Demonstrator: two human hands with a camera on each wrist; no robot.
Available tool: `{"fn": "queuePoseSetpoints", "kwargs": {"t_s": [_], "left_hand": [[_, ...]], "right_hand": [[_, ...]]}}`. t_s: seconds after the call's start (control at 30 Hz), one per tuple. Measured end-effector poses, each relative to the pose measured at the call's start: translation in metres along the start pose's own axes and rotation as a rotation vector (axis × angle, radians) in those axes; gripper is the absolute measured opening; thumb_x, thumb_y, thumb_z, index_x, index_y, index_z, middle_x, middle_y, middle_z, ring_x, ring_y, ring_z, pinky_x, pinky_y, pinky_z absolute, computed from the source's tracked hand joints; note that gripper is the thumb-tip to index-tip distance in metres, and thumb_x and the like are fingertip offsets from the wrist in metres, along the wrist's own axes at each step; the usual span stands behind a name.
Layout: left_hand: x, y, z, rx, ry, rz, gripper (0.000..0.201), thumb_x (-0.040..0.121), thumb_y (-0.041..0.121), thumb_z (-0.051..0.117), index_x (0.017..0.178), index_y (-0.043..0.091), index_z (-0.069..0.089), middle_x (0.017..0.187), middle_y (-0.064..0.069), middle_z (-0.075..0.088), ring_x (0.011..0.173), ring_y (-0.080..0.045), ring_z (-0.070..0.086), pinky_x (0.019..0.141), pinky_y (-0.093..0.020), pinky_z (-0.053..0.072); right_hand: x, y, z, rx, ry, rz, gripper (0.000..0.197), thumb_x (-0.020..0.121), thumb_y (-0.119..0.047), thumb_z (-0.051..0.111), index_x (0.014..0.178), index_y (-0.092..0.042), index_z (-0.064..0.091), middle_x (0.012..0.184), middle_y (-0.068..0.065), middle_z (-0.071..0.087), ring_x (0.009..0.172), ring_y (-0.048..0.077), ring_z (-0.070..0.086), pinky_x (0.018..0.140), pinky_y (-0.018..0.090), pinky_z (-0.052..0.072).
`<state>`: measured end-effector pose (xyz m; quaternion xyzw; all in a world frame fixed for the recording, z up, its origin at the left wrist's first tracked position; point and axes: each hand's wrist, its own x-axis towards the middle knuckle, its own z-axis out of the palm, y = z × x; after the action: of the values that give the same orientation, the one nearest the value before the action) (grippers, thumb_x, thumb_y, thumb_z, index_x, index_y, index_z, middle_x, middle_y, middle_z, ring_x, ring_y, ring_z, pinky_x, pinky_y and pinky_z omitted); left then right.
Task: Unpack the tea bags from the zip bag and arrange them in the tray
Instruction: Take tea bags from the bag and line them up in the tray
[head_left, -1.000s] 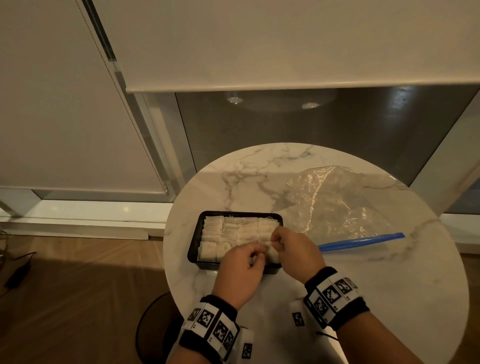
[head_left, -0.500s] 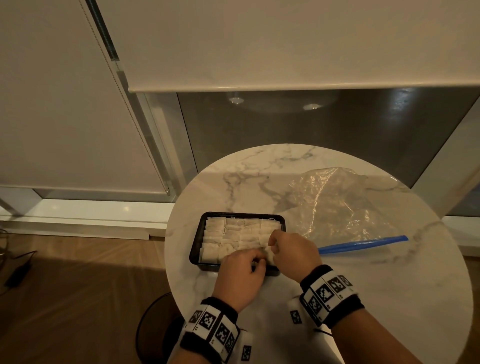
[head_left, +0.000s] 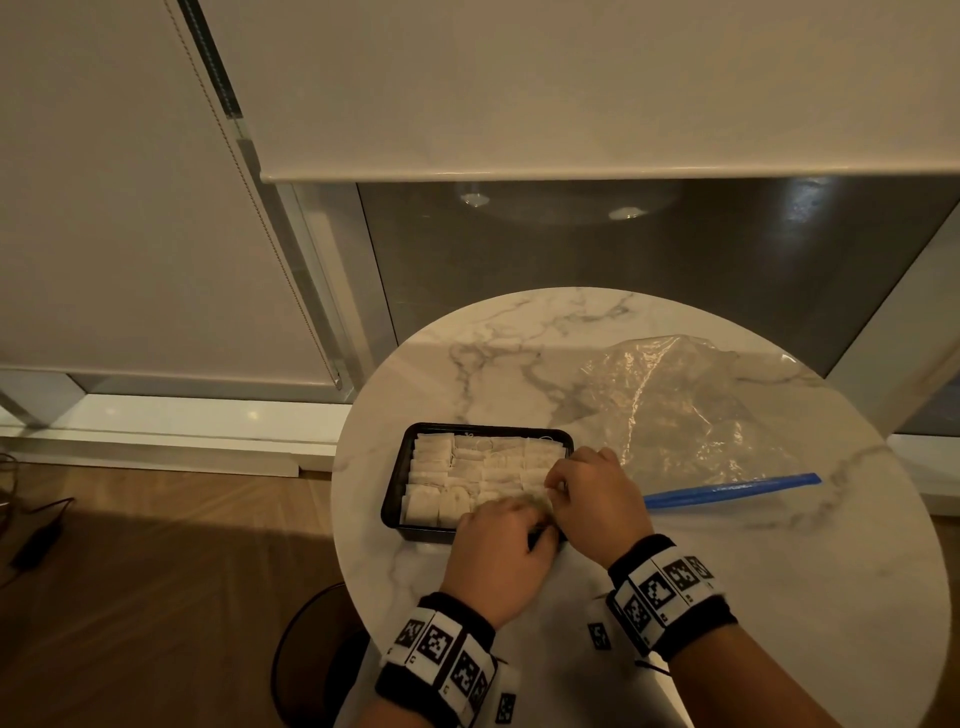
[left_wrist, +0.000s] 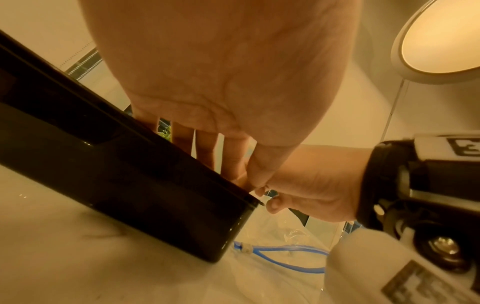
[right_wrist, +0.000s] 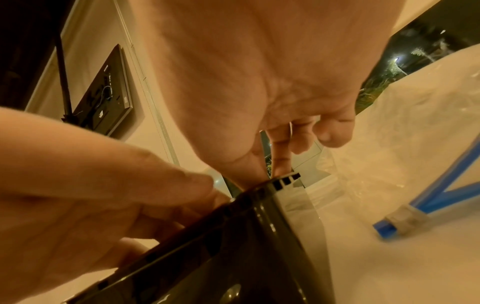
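Note:
A black tray (head_left: 394, 488) on the marble table holds rows of white tea bags (head_left: 457, 467). Both hands meet at its near right corner. My left hand (head_left: 511, 514) reaches over the near rim, fingers down inside the tray (left_wrist: 116, 185), and pinches a blurred tea bag (head_left: 530, 501). My right hand (head_left: 563, 486) pinches the same tea bag from the right, and its index finger (right_wrist: 281, 162) points down at the tray corner (right_wrist: 283, 181). All fingertips are hidden inside the tray. The clear zip bag (head_left: 691, 415) lies flat to the right, with its blue zipper (head_left: 727, 488) toward me.
The round marble table (head_left: 779, 623) ends close to the tray's left side and near edge. A dark round stool (head_left: 311, 649) stands below the table's near left, on the wooden floor. A window and a roller blind rise behind the table.
Both hands have sunk a little toward the tray's near right corner with the tea bag between them. The zip bag has not moved.

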<state>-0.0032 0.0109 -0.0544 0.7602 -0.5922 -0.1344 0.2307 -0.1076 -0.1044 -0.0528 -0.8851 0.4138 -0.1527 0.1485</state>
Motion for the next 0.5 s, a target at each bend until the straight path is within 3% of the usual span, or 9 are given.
{"fn": "queuePoseSetpoints", "kwargs": {"t_s": [0.23,0.37,0.5], "left_hand": [[-0.001,0.004,0.010,0.129,-0.104,-0.046,0.040,0.100,0.051,0.032,0.108,0.032,0.066,0.105,0.013,0.062,0.105,-0.011,0.053,0.099,-0.042,0.034],[-0.001,0.006,0.011,0.159,-0.130,-0.063,0.042,0.100,0.053,0.029,0.116,0.036,0.063,0.111,0.011,0.060,0.110,-0.011,0.050,0.099,-0.042,0.029],[-0.001,0.007,0.012,0.170,-0.144,-0.084,0.043,0.101,0.054,0.027,0.118,0.036,0.063,0.109,0.011,0.059,0.110,-0.012,0.048,0.097,-0.042,0.027]], "right_hand": [[-0.002,0.006,0.003,0.036,0.056,-0.017,0.019,0.083,-0.019,0.067,0.101,-0.022,0.073,0.110,-0.003,0.057,0.109,0.019,0.042,0.081,0.029,0.050],[-0.006,0.009,0.003,0.073,0.011,0.016,0.036,0.081,-0.019,0.068,0.117,-0.025,0.064,0.119,0.001,0.046,0.112,0.019,0.035,0.087,0.026,0.045],[-0.008,0.012,0.005,0.172,-0.079,0.101,0.049,0.085,-0.018,0.066,0.132,-0.024,0.051,0.123,0.004,0.044,0.118,0.024,0.037,0.095,0.029,0.043]]}}
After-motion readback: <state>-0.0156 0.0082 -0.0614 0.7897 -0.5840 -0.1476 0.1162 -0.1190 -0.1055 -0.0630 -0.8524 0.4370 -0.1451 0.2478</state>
